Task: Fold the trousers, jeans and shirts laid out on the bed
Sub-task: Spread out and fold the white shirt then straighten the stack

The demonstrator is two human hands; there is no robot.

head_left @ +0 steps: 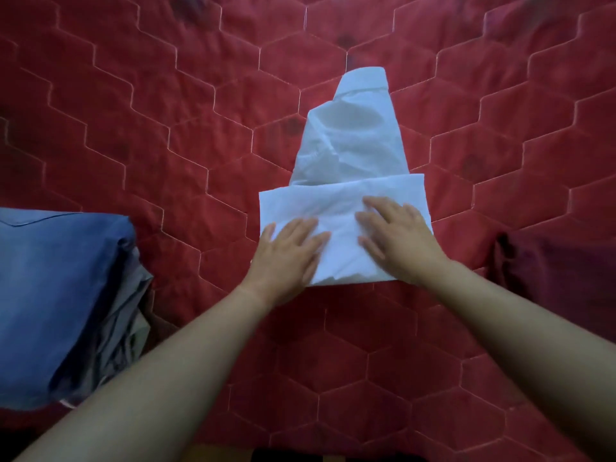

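Observation:
A white shirt (350, 145) lies lengthwise in the middle of the red quilted bed (166, 128), its collar at the far end. Its near end is folded over into a flat band. My left hand (286, 255) lies flat with straight fingers on the band's left part. My right hand (396, 235) presses flat on the band's right part. Neither hand grips the cloth.
A stack of folded clothes sits at the left edge, with blue jeans (50, 295) on top and a grey garment (123, 328) beneath. A dark maroon garment (560, 278) lies at the right edge. The bed's near edge runs along the bottom.

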